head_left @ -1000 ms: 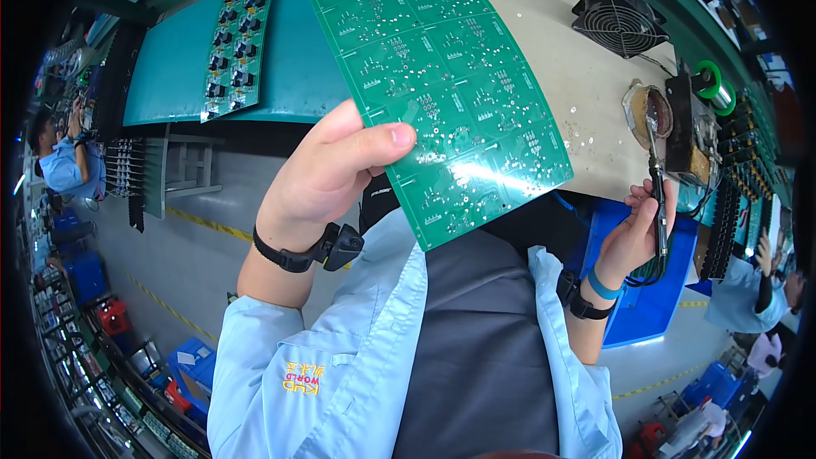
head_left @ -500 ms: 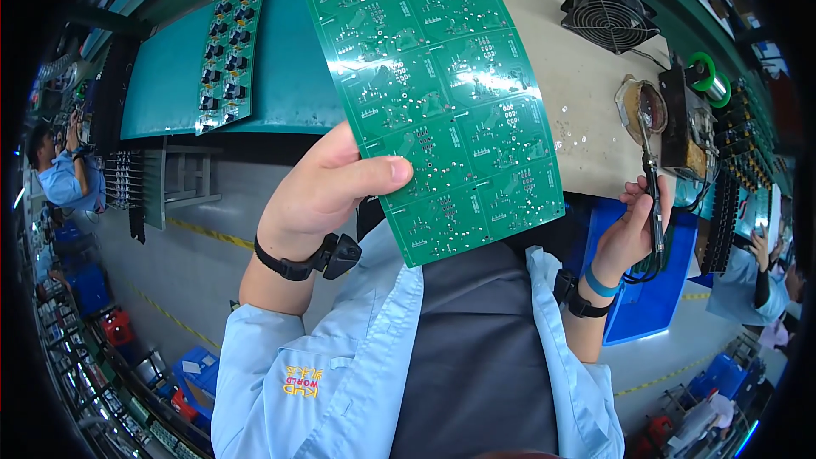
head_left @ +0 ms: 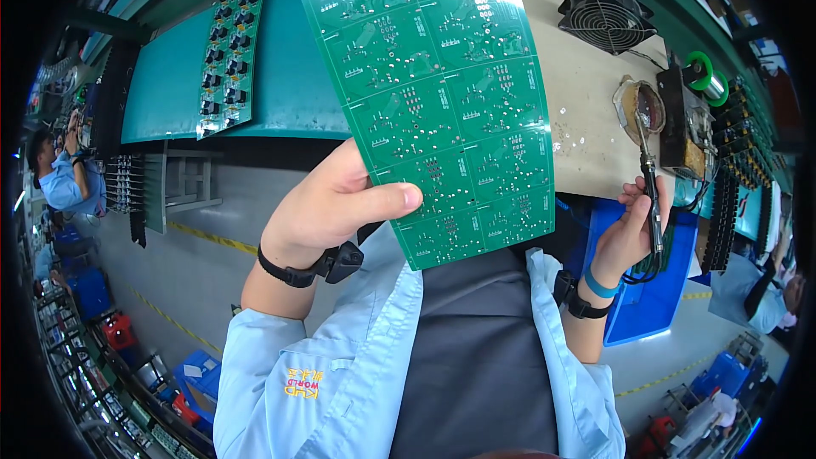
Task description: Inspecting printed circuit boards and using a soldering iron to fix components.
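Fingers and thumb of the left hand (head_left: 327, 208) pinch the lower left edge of a large green circuit board (head_left: 442, 93), thumb lying across its face, and hold it up tilted in front of the workbench (head_left: 586, 119). The board is a panel of many small repeated circuits, its solder side toward the camera, and it covers the middle of the view from the top edge down to the chest. The right hand (head_left: 625, 234) is closed around the dark handle of a soldering iron (head_left: 650, 178), which points upward, its tip at a round holder (head_left: 642, 106) on the bench, well apart from the board. Beside the holder stands a dark box-shaped unit (head_left: 680, 123), with a green spool (head_left: 701, 72) behind it and a small black fan (head_left: 608, 17) farther back. A teal mat (head_left: 280, 85) lies on the left, bearing a narrow green board fitted with black parts (head_left: 228, 59). A blue bin (head_left: 650, 302) sits below the right hand. Both wrists wear dark straps, and another person in a light blue shirt (head_left: 64, 178) works far to the left.
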Tool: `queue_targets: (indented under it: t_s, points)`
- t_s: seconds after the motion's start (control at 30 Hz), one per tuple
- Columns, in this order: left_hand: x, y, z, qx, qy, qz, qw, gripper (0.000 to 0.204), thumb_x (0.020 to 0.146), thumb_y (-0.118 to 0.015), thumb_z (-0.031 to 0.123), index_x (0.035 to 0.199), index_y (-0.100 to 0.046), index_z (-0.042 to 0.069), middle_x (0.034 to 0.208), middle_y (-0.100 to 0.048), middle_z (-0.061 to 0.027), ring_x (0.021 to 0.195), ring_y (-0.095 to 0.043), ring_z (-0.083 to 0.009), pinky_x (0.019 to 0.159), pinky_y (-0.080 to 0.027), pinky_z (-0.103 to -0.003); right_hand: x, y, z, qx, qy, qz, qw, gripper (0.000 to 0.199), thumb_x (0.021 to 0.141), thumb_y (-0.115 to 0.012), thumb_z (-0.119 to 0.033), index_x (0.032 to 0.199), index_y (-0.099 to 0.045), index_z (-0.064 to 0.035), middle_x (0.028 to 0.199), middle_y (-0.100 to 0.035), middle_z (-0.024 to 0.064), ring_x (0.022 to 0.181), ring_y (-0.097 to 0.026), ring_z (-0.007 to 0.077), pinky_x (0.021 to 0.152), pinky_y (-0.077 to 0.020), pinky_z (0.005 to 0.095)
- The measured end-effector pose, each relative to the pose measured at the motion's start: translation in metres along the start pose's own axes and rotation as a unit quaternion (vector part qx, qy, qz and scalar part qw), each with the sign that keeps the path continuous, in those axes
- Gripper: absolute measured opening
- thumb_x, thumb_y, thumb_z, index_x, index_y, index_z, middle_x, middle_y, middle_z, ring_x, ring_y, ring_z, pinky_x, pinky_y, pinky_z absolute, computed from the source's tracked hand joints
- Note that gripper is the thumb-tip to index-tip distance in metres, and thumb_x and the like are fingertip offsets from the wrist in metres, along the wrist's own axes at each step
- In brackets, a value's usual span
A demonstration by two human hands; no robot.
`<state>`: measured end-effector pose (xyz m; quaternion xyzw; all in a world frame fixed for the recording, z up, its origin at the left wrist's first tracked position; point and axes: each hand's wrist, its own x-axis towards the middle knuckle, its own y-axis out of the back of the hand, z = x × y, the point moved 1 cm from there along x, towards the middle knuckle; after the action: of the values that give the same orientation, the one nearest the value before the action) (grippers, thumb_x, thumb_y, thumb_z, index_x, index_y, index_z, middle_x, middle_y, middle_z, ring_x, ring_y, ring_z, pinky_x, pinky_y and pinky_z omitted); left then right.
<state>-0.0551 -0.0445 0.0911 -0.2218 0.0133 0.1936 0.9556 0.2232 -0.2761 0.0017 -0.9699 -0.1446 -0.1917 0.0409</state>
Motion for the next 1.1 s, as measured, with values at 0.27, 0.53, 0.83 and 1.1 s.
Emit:
queue_targets:
  t_s: [0.27,0.53,0.83,1.1]
  points:
    - [0.006,-0.011,0.000,0.095,-0.006,-0.029,0.995,0.043,0.095,-0.056,0.005,0.136,-0.048,-0.003,0.128,-0.059,-0.0088,0.115,-0.055,-0.0160,0.096,-0.046,-0.032,-0.006,0.008,-0.020,0.069,0.101,-0.043,0.992,0.047,0.097,-0.063,-0.024,0.133,-0.049,0.0033,0.110,-0.063,0.0153,0.088,-0.061,0.0204,0.075,-0.0501,0.0305]
    - [0.017,-0.023,-0.011,0.158,-0.004,-0.048,0.986,0.035,0.092,-0.056,0.006,0.126,-0.056,-0.002,0.123,-0.061,-0.0111,0.110,-0.057,-0.0195,0.095,-0.046,-0.035,-0.018,-0.017,-0.055,0.150,0.159,-0.122,0.968,0.052,0.086,-0.076,-0.031,0.123,-0.054,-0.0017,0.103,-0.061,0.0196,0.080,-0.063,0.0257,0.069,-0.0521,0.0317]
    - [0.022,-0.028,-0.016,0.289,-0.079,-0.044,0.953,0.031,0.089,-0.056,0.012,0.118,-0.061,0.000,0.113,-0.063,-0.0152,0.102,-0.061,-0.0318,0.092,-0.046,-0.040,-0.025,-0.021,-0.058,0.130,0.153,-0.175,0.964,0.054,0.089,-0.071,-0.038,0.126,-0.053,-0.0039,0.102,-0.059,0.0187,0.080,-0.058,0.0241,0.067,-0.0486,0.0344]
    - [0.023,-0.030,-0.013,0.292,-0.070,-0.065,0.952,0.027,0.089,-0.056,0.012,0.112,-0.061,0.000,0.108,-0.063,-0.0169,0.098,-0.060,-0.0333,0.088,-0.047,-0.041,-0.028,-0.023,-0.058,0.126,0.126,-0.180,0.967,0.055,0.088,-0.073,-0.039,0.124,-0.053,-0.0028,0.102,-0.060,0.0194,0.078,-0.058,0.0244,0.067,-0.0490,0.0335]
